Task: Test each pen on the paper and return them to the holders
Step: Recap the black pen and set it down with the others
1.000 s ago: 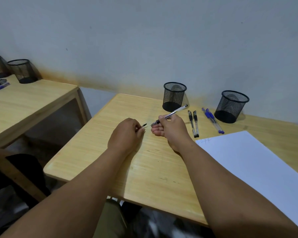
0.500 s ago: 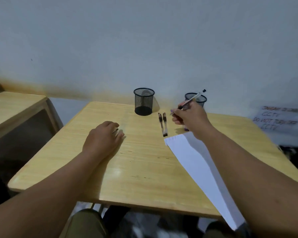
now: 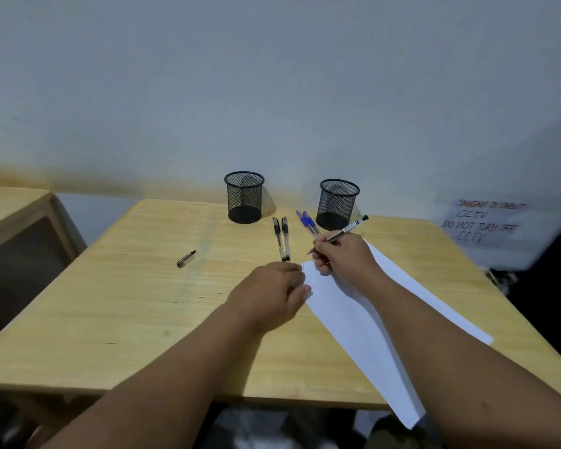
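Observation:
My right hand (image 3: 340, 254) grips an uncapped black pen (image 3: 350, 229), tip pointing down-left just above the top corner of the white paper (image 3: 363, 319). My left hand (image 3: 272, 293) rests with its fingers on the paper's left edge, holding nothing that I can see. The pen's black cap (image 3: 186, 259) lies alone on the table to the left. Two black pens (image 3: 281, 238) lie side by side beyond my left hand. Blue pens (image 3: 307, 222) lie next to the right mesh holder (image 3: 337, 204). The left mesh holder (image 3: 244, 196) stands empty.
The wooden table (image 3: 127, 303) stands against a pale wall. A second wooden table (image 3: 10, 202) is at the far left. A handwritten CCTV notice (image 3: 483, 222) hangs at the right.
My left hand left the cap on the table and moved right onto the paper's edge. My right hand brought the pen down to the paper's top corner. The camera swung right.

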